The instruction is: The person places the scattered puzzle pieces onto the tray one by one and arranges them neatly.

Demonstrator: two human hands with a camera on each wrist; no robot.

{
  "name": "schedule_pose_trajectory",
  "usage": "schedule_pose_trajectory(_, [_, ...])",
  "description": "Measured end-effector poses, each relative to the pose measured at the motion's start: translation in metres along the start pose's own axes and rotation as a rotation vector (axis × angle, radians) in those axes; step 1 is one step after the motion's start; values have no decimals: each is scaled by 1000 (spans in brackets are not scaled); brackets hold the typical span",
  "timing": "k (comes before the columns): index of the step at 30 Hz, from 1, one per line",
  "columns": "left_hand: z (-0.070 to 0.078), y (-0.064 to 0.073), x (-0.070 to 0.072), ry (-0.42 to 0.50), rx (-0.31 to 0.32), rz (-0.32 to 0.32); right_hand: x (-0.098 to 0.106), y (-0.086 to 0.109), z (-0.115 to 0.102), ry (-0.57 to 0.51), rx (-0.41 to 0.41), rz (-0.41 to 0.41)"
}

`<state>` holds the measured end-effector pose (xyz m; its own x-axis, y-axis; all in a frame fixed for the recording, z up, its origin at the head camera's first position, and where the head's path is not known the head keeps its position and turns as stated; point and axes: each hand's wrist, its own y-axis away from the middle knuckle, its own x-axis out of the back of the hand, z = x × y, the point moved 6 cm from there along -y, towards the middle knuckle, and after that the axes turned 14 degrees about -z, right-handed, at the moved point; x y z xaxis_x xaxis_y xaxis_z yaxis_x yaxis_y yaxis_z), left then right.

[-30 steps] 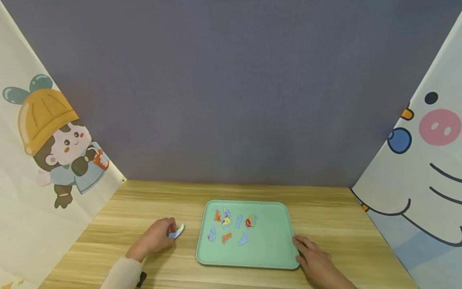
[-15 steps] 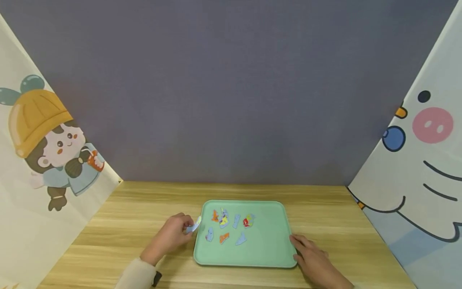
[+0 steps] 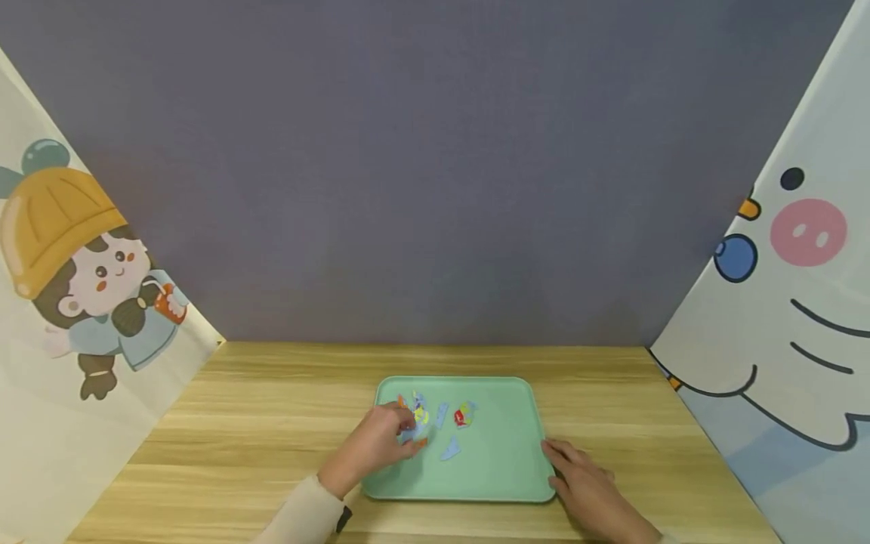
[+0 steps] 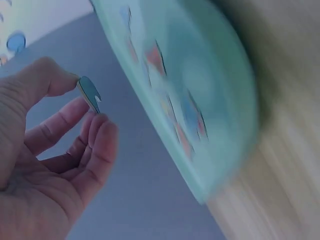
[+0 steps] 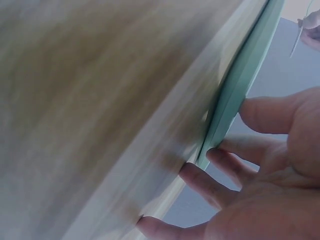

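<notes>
My left hand (image 3: pixel 372 444) is above the left part of a mint-green tray (image 3: pixel 506 457). Between thumb and fingertips it pinches a thin flat jigsaw piece (image 4: pixel 89 93), seen back-on in the left wrist view. Below lie several pieces: a yellow-and-purple one (image 3: pixel 420 415), a blue strip (image 3: pixel 442 415), a red-and-green one (image 3: pixel 464 415), a pale blue wedge (image 3: pixel 451 449) and an orange one (image 3: pixel 423 443). The hand partly covers those on the left. My right hand (image 3: pixel 586 487) rests at the tray's right side, thumb and index fingertips (image 5: pixel 248 114) touching its rim, other fingertips down on the table.
The tray sits on a wood-grain table (image 3: pixel 272 393). A dark grey panel (image 3: pixel 435 189) rises behind it. Cartoon-printed sheets stand at both sides, a child figure (image 3: pixel 102 279) on the left and a pig snout (image 3: pixel 809 233) on the right.
The left hand has carried the jigsaw piece rightward from over the table, across the tray's left rim, to above the pieces. The right hand stays at the tray's side. The head view has shifted slightly.
</notes>
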<state>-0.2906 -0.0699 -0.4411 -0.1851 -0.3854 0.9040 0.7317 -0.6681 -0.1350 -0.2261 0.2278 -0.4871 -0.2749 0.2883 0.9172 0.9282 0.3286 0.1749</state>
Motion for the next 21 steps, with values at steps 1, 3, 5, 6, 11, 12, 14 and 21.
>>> schedule_pose_trajectory(1, [6, -4, -4, -20, -15, -7, 0, 0, -1, 3, 3, 1])
schedule_pose_trajectory(3, [17, -12, -11, -54, -38, -23, 0, 0, -1, 6, 6, 3])
schedule_pose_trajectory(5, [28, -21, -19, -76, -39, -53, 0, 0, -2, 9, 6, 6])
schedule_pose_trajectory(6, [33, -25, -23, -87, -41, -66, 0, 0, -2, 8, 7, 8])
schedule_pose_trajectory(11, [54, -47, -44, -65, 8, -147, 0, 1, -3, 0, 2, 4])
schedule_pose_trajectory(12, [58, -51, -48, -53, 18, -163, 0, 1, -3, -1, -2, 1])
schedule_pose_trajectory(14, [65, -57, -57, -44, 35, -191, 0, 0, -4, -8, -7, -6])
schedule_pose_trajectory(21, [76, -72, -75, -165, 31, -160, 0, -5, -7, -11, 1, -14])
